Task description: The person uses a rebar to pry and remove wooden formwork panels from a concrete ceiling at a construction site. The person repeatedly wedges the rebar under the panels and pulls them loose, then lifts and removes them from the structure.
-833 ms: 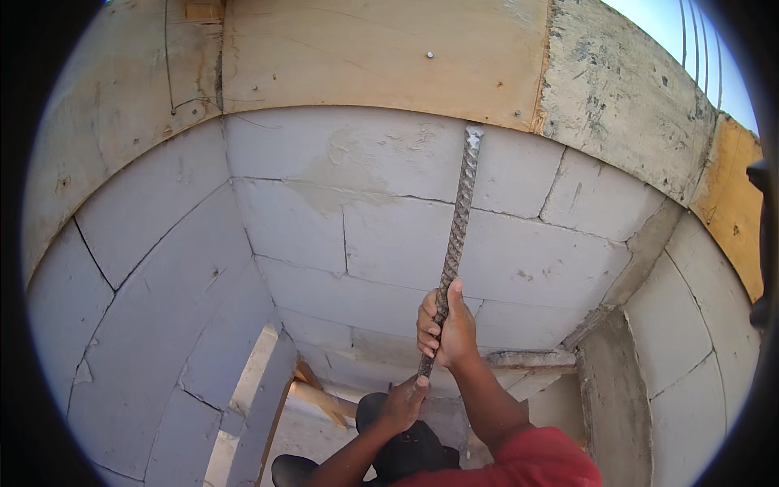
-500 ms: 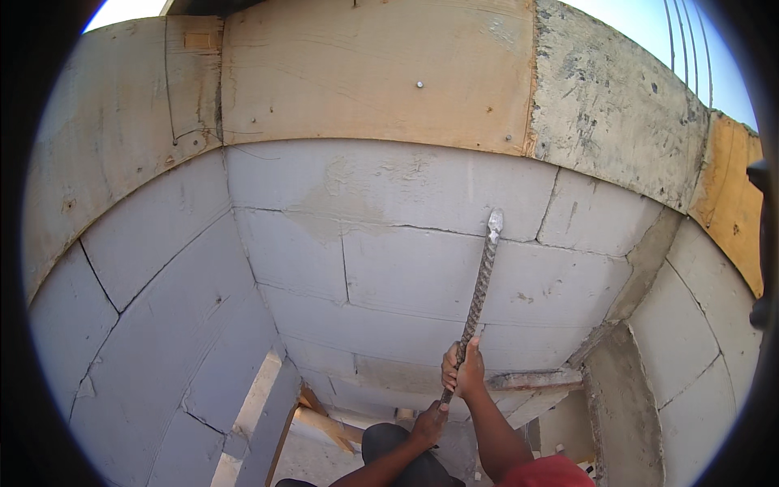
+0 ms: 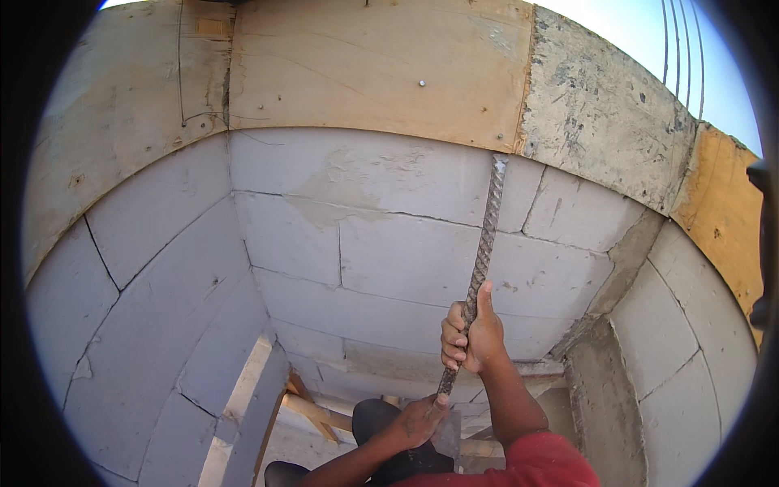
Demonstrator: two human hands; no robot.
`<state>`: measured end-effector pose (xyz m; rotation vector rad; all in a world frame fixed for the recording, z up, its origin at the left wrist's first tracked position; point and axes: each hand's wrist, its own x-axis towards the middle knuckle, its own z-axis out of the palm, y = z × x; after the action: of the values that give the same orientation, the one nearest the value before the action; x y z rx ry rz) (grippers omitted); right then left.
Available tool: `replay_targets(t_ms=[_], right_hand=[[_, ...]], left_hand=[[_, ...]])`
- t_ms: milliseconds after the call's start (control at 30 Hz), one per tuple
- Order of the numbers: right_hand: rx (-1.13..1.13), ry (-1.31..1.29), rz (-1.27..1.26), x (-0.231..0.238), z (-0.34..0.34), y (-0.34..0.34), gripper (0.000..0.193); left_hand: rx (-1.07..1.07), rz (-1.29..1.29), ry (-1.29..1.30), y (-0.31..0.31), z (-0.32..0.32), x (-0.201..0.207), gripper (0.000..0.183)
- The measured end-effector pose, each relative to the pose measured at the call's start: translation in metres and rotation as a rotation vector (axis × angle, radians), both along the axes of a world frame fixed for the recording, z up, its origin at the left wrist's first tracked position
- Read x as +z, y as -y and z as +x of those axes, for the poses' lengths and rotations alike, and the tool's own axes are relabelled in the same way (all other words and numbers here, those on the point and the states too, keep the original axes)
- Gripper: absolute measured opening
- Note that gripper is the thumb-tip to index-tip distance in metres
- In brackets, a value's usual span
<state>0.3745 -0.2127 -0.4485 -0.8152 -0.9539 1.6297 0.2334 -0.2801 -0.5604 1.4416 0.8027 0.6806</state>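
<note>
A long ribbed steel bar (image 3: 485,235) stands slanted in front of the grey block wall. Its flattened upper tip meets the lower edge of the middle plywood panel (image 3: 373,73); whether it goes behind the panel I cannot tell. My right hand (image 3: 473,334) is closed round the bar below its middle, thumb pointing up along it. Lower down, my left hand (image 3: 422,418) grips the bar near its bottom end, which the hand hides.
Grey block walls (image 3: 406,260) rise ahead and on both sides. A mottled panel (image 3: 600,105) adjoins the plywood at right. Wooden timbers (image 3: 316,412) lie below, beside my knees. Thin rods (image 3: 683,57) stand against the sky at upper right.
The bar has moved up, its tip going from the block wall to the plywood's lower edge. Both hands stay on it, and my right hand has risen a little.
</note>
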Motion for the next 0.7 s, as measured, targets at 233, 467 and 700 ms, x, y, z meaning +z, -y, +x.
replay_targets(t_ms=[233, 467, 700], right_hand=[[0.047, -0.147, 0.057, 0.003, -0.027, 0.011, 0.071], [-0.132, -0.054, 0.042, -0.033, -0.068, -0.011, 0.07], [0.002, 0.143, 0.015, -0.083, -0.11, -0.036, 0.07]], left_hand=[[-0.025, -0.055, 0.121, 0.02, -0.039, -0.005, 0.066], [0.314, 0.092, -0.053, -0.01, -0.057, -0.062, 0.069], [0.29, -0.02, 0.004, -0.012, -0.084, -0.114, 0.074]])
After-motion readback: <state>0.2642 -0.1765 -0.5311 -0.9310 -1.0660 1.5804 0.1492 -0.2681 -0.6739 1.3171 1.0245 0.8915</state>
